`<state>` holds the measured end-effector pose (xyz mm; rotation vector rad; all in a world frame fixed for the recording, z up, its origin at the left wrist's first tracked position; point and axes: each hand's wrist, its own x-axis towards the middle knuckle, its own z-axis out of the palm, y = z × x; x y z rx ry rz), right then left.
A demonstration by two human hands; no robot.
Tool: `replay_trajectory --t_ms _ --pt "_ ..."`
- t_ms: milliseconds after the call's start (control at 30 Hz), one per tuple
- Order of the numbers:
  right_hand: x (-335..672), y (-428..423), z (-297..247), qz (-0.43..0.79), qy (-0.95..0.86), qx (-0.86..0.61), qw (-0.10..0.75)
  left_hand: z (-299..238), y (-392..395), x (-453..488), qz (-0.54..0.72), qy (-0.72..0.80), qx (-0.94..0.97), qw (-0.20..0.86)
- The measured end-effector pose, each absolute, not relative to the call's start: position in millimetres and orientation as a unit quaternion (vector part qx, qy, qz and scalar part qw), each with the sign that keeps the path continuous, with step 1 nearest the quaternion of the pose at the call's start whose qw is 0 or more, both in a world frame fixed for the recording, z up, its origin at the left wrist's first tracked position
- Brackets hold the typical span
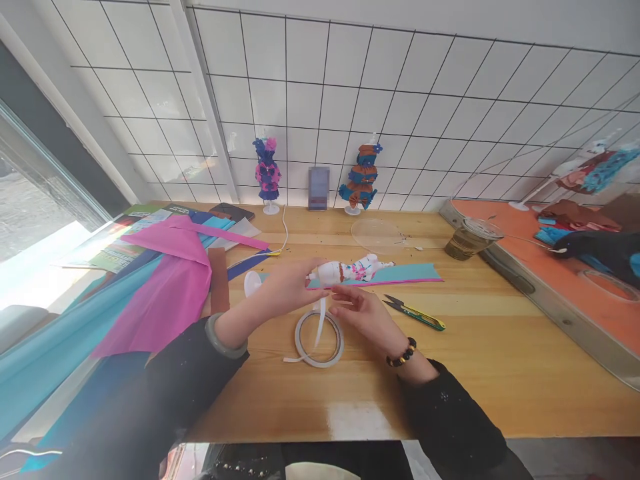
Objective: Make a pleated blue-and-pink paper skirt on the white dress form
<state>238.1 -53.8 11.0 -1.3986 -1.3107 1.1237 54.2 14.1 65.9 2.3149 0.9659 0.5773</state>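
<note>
1. White mannequin (350, 271): on its side above the desk (500, 347), over a teal strip (420, 272); pink/blue splotches, brown band round the middle.
2. Left hand (290, 283): closed round the mannequin's left end.
3. Right hand (367, 317): half open, fingers loosely curled beside a hanging white strip (321, 320); can't tell if touching.
4. Tape roll (323, 363): flat below the hands.
5. Snips (415, 313): right of the right hand.
6. Booklets (120, 247), far left: printing too blurred to read.

worn are black sleeves (455, 413), a smooth grey bangle (218, 341) and a black-and-gold beaded bracelet (403, 357).
</note>
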Motion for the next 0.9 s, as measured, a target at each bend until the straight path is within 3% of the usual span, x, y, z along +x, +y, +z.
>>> replay_trajectory --t_ms 100,200,333,467,600,733,900 --pt "272.7 -67.6 7.9 0.248 -0.592 -0.648 0.411 64.6 14.5 53.7 0.203 0.368 0.866 0.269" --pt "314.4 -85.0 -3.3 -0.002 -0.655 -0.7 0.284 63.8 14.9 53.2 0.195 0.372 0.872 0.251" --pt "345.5 -107.5 -16.3 -0.069 -0.707 -0.689 0.143 64.0 14.7 53.5 0.19 0.36 0.883 0.233" --pt "337.2 -117.8 -8.4 -0.023 -0.697 -0.695 0.172 63.4 13.8 54.0 0.186 0.354 0.889 0.223" --pt "309.0 -111.8 13.5 0.165 -0.649 -0.692 0.268 62.1 13.2 54.8 0.18 0.354 0.89 0.224" --pt "283.3 -97.1 34.3 0.306 -0.624 -0.664 0.276 63.3 12.5 55.1 0.18 0.354 0.89 0.226" --pt "266.8 -82.6 57.9 0.398 -0.591 -0.643 0.28 68.5 9.3 53.8 0.191 0.34 0.891 0.233"
